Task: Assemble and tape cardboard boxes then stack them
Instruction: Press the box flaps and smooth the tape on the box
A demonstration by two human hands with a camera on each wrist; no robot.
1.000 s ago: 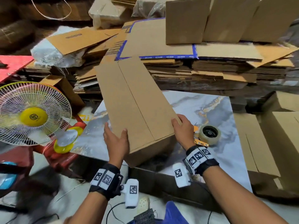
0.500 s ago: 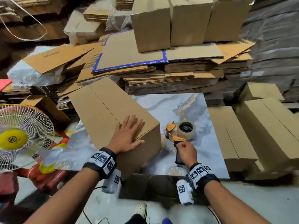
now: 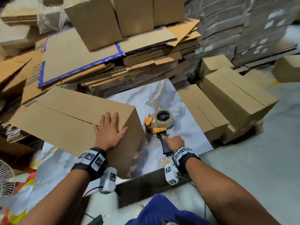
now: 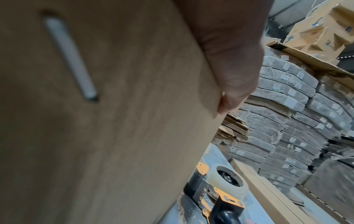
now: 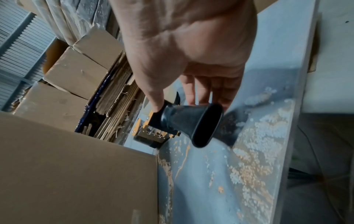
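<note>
both hands are busy: the left hand (image 3: 108, 132) lies flat on the folded box (image 3: 76, 122) on the worktop (image 3: 186, 132), the right hand (image 3: 174, 142) curls round the tape dispenser (image 3: 159, 125) handle just right of the box, so taping the seam looks next, needing the dispenser lifted onto it.

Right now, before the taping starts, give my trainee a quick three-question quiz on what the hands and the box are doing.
1. True or false: the left hand lies flat with spread fingers on top of the cardboard box.
2. Multiple choice: what is the right hand on? A) the roll of tape, B) the black handle of the tape dispenser, C) a flat sheet of cardboard.
3. Fill in: the seam between the box's top flaps shows no ____ over it yet.

Key: 1 true; 2 B; 3 tape.
</note>
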